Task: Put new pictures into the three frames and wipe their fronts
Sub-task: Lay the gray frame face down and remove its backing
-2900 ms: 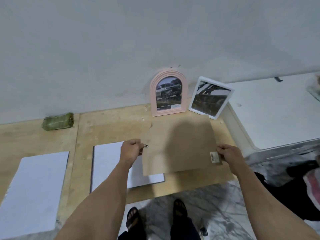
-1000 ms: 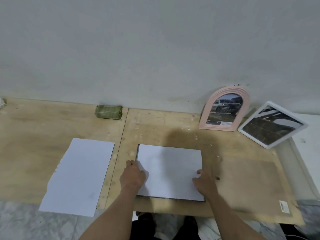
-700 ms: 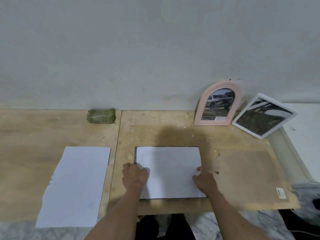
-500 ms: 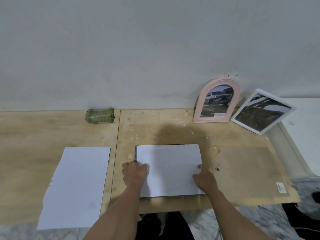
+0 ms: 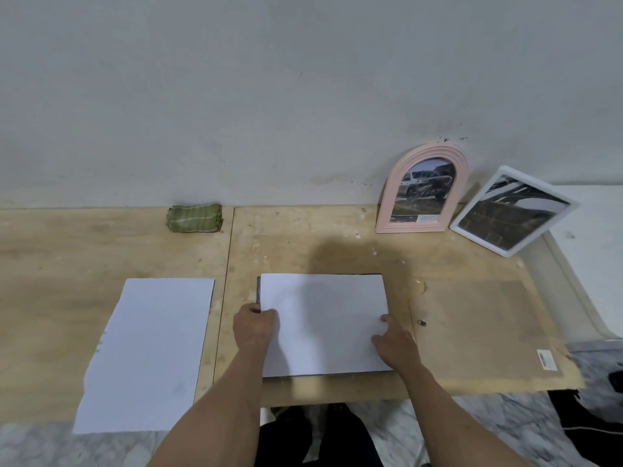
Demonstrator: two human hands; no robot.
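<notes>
Two hands are down on the third frame now: our left hand curls at the left edge of the white sheet, pinching it there, and our right hand presses relaxed fingers on the sheet's right edge. A dark frame shows as a thin rim under the paper, face down on the plywood board.

Three seconds ago we held the brown backing board in the air; it now lies flat to the right, just beside the frame, its hanger ring showing. So the back is off, and we judge we are seating or lifting the picture; which, we cannot tell.

A second white sheet lies apart on the left. Farther back, a folded green cloth waits by the wall. The pink arched frame and white frame lean there with pictures in.
</notes>
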